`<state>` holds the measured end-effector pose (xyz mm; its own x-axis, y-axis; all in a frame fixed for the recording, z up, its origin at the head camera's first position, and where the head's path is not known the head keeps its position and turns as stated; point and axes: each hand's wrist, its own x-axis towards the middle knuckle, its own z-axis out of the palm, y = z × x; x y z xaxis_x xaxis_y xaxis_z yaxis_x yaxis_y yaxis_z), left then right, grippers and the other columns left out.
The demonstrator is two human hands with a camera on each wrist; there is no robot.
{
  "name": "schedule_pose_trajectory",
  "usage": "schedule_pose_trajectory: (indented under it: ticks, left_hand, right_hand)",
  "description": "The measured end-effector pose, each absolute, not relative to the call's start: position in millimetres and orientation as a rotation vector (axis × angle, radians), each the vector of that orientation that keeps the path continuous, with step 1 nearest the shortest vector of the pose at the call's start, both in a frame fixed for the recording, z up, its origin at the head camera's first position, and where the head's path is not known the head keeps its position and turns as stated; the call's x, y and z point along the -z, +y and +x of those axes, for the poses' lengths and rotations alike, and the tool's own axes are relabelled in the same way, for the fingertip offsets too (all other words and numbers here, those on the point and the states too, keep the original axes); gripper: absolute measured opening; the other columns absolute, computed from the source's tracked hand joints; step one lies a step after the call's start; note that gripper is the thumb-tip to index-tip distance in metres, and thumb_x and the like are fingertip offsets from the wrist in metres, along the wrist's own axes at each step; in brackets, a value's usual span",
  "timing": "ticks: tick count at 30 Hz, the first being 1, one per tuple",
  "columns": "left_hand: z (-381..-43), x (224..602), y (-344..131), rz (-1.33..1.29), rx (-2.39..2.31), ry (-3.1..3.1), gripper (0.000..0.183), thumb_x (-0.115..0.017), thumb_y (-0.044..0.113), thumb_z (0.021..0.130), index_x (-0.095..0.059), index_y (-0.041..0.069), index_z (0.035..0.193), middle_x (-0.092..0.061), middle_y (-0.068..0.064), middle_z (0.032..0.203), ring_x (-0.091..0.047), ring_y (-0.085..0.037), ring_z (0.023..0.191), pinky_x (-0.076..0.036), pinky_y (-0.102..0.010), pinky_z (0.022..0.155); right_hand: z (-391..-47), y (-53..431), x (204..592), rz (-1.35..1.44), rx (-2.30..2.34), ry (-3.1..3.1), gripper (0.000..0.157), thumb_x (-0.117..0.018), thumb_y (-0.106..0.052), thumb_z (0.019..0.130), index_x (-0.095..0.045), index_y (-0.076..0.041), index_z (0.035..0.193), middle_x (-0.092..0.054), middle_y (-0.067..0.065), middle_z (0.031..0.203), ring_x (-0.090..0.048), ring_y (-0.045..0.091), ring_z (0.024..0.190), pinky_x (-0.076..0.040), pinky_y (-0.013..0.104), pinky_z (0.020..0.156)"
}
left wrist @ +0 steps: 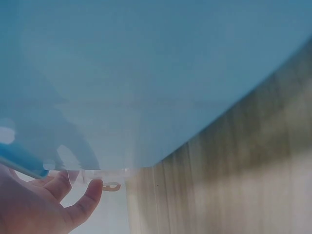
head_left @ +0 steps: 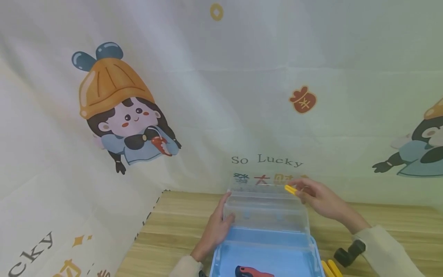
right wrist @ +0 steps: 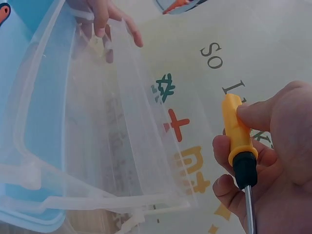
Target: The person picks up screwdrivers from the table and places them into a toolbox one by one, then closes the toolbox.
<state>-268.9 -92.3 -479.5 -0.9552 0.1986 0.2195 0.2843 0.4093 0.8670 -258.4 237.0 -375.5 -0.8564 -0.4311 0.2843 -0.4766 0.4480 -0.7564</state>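
My left hand [head_left: 217, 227] grips the left side of a raised clear plastic lid [head_left: 266, 215], thumb on the near face. The lid stands up at the back of a light blue box [head_left: 270, 248]. Beside the lid's upper right corner, my right hand [head_left: 322, 198] holds a screwdriver [right wrist: 237, 129] between thumb and fingers. Its handle is yellow with a black collar, and its metal shaft runs out of the right wrist view. A red and black tool [head_left: 254, 271] lies inside the box, partly cut off by the frame edge.
Yellow handles [head_left: 332, 268] lie on the wooden table [head_left: 173, 223] by the box's right side. A pale printed cloth [head_left: 214, 115] hangs behind and to the left of the table. A small black device [head_left: 349, 253] sits at the right wrist.
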Motion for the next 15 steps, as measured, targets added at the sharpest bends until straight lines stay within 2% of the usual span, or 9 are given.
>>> schedule_pose_trajectory:
  ticks: [3, 8, 15]
  left_hand:
    - [-269, 479, -92, -0.435, 1.598, -2.574, 0.066, -0.051, 0.015, 0.101, -0.023, 0.041, 0.155, -0.031, -0.003, 0.161, -0.035, -0.033, 0.144, -0.031, -0.06, 0.114]
    - [-269, 479, -92, -0.457, 1.598, -2.566, 0.066, -0.05, 0.013, 0.101, -0.023, 0.039, 0.156, -0.032, -0.005, 0.161, -0.036, -0.035, 0.143, -0.032, -0.061, 0.113]
    - [-269, 479, -92, -0.458, 1.613, -2.566, 0.065, -0.049, 0.015, 0.102, -0.022, 0.041, 0.155, -0.031, -0.004, 0.161, -0.035, -0.034, 0.144, -0.031, -0.063, 0.113]
  right_hand:
    - [-261, 234, 375, 0.833, -1.404, -2.638, 0.035, -0.054, 0.002, 0.096, -0.056, -0.003, 0.131, -0.059, 0.018, 0.121, -0.064, 0.013, 0.092, -0.06, 0.036, 0.076]
    - [-264, 229, 375, 0.832, -1.386, -2.65, 0.034, -0.056, 0.0, 0.096, -0.057, -0.002, 0.13, -0.06, 0.016, 0.113, -0.065, 0.015, 0.085, -0.06, 0.037, 0.074]
    - [-268, 222, 373, 0.841, -1.355, -2.662, 0.034, -0.057, 0.0, 0.096, -0.058, -0.002, 0.129, -0.061, 0.014, 0.109, -0.066, 0.03, 0.085, -0.06, 0.036, 0.073]
